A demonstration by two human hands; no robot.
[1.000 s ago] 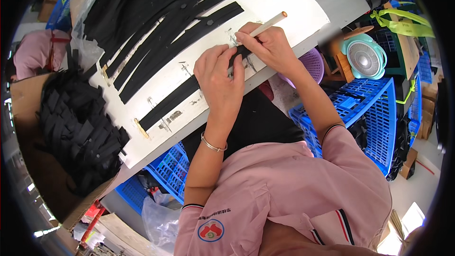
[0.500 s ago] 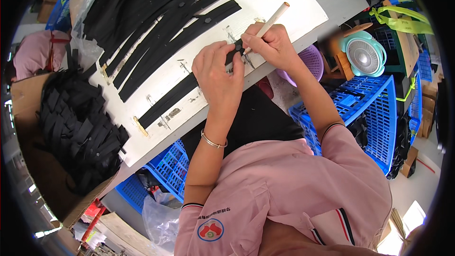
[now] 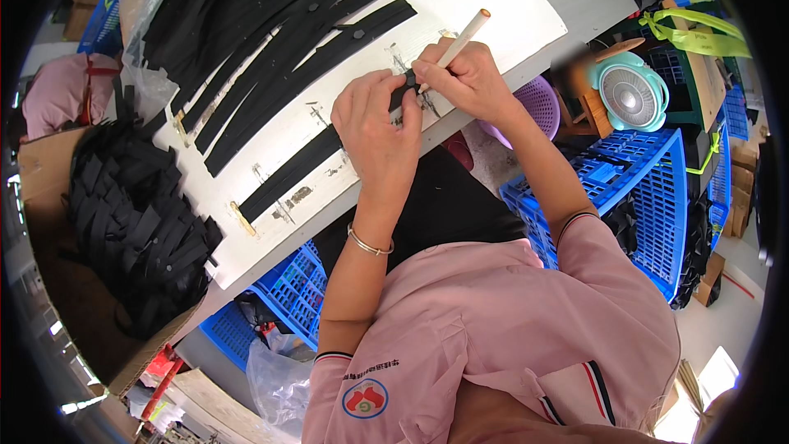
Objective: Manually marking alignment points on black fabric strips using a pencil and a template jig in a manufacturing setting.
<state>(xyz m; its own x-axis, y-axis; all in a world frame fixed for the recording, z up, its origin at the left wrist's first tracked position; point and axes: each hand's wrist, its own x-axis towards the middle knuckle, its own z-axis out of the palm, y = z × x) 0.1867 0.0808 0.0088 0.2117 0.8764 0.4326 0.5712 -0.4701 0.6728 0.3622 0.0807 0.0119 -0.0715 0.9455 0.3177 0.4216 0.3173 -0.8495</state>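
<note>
A black fabric strap (image 3: pixel 292 174) lies flat along the near part of the white board (image 3: pixel 526 12). My left hand (image 3: pixel 376 119) bears down on its right end, with thumb and fingers on either side of the strap. In my right hand (image 3: pixel 468 74) is a pale pencil (image 3: pixel 465 37), slanted up to the right. Its lower end points at the strap's end beside my left thumb; the fingers partly hide the tip. Several more black straps (image 3: pixel 329 41) lie side by side farther back on the board, some with small dark round pieces on them.
On the left stands a cardboard box (image 3: pixel 45 168) heaped with black straps (image 3: pixel 140 214). Blue plastic crates (image 3: pixel 657 214), a purple basket (image 3: pixel 538 107) and a teal fan (image 3: pixel 629 97) are at the right. Another person in pink (image 3: pixel 66 99) is at the far left.
The pencil's upper end has shifted slightly left and down, and its lower end has moved a little up and left. My left hand keeps almost the same place on the strap.
</note>
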